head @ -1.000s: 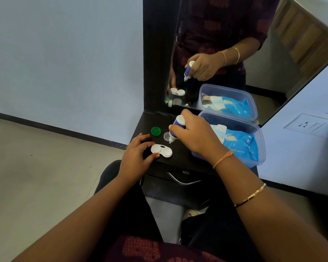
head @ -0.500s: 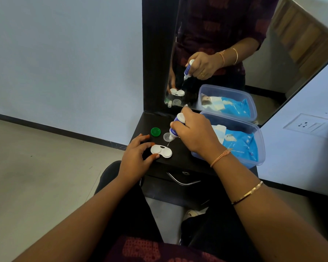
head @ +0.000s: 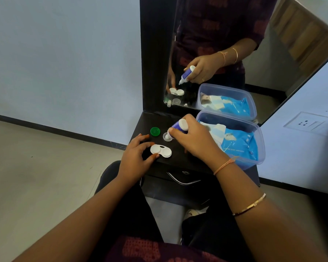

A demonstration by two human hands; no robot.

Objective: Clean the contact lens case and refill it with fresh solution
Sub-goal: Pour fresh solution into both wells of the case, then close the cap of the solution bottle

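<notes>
A white two-well contact lens case [head: 161, 151] lies on the dark shelf [head: 178, 159], both wells uncovered. My left hand [head: 135, 157] grips its left end between thumb and fingers. My right hand [head: 192, 138] holds a small blue-and-white solution bottle [head: 177, 128] tilted nozzle-down, the tip just above and behind the case's right well. A green cap [head: 155, 131] and a clear cap [head: 167, 137] rest on the shelf behind the case.
A clear plastic box [head: 261, 148] with a blue wet-wipes pack [head: 239, 143] fills the shelf's right side. A mirror [head: 235, 53] rises behind the shelf. A drawer handle [head: 182, 179] sits below the front edge. A wall socket [head: 309, 123] is at right.
My right hand and the bottle have drifted slightly back and up from the case. The left hand and the case stay put.
</notes>
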